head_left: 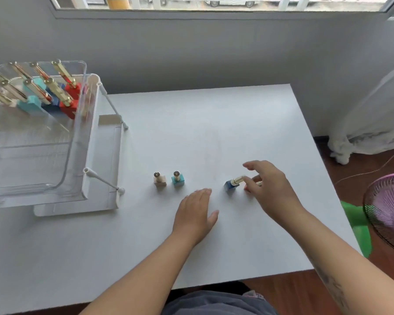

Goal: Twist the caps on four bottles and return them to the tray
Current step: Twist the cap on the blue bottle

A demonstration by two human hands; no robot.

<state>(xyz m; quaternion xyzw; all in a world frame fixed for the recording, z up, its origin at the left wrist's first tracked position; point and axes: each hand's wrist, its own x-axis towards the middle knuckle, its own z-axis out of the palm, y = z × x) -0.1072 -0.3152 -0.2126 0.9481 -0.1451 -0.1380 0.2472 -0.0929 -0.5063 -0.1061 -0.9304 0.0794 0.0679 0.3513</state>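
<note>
Four small bottles with gold caps stand in a row on the white table [214, 123]. The beige bottle [159, 181] and the teal bottle [178, 179] stand upright and untouched. The dark blue bottle [230, 187] leans right, and my right hand [270, 189] pinches its gold cap with curled fingertips. A red bottle [246, 189] is almost fully hidden under that hand. My left hand [196, 212] lies flat on the table, below the gap between the teal and blue bottles, holding nothing. The clear tray [77, 133] sits at the left.
The tray rests on a white rack [109, 178] and holds several more gold-capped bottles [55, 96] at its far end. The table's right edge drops to a wooden floor with a pink fan [389, 212] and a green stool [357, 226].
</note>
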